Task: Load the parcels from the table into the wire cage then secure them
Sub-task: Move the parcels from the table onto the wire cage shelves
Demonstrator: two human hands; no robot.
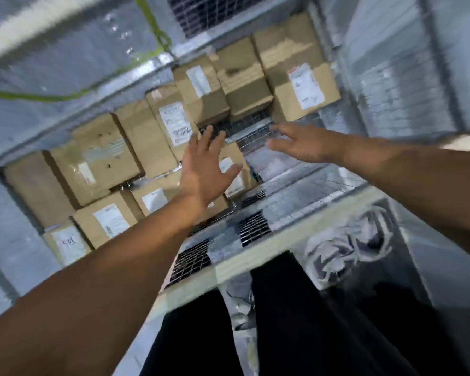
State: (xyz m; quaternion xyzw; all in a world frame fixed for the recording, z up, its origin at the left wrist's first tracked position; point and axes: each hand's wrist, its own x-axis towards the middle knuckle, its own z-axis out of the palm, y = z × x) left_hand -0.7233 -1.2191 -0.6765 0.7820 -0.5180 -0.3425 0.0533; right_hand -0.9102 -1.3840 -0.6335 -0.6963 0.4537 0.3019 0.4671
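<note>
**Nearly full: both hands empty over the stacked cage**

Here, in the head view, the camera looks steeply down into the wire cage (pixel 255 232), whose mesh floor shows bare along the near side. The parcels (pixel 98 156), brown cardboard boxes with white labels, are packed edge to edge along the far and left sides. Most lie label-up, presumably so that they brace one another and can be read. A bare patch of mesh (pixel 251 128) shows between the rows, just ahead of both hands.

The left hand (pixel 206 172) reaches forward, palm down, fingers straight and spread, gripping nothing. It hangs over a small labelled parcel (pixel 232 172); whether it touches it I cannot tell. The right hand (pixel 307 145), blurred, is likewise flat, fingers extended and empty, beside the gap and just below the large labelled box (pixel 305 85). Hands spread like these seem suited to pressing or nudging a box into its slot, not to lifting.

A green strap (pixel 38 96) curves across the upper left and may serve for securing. No table is in view, so how many parcels remain cannot be told. The person's dark trousers (pixel 310 321) stand close to the near rim.
</note>
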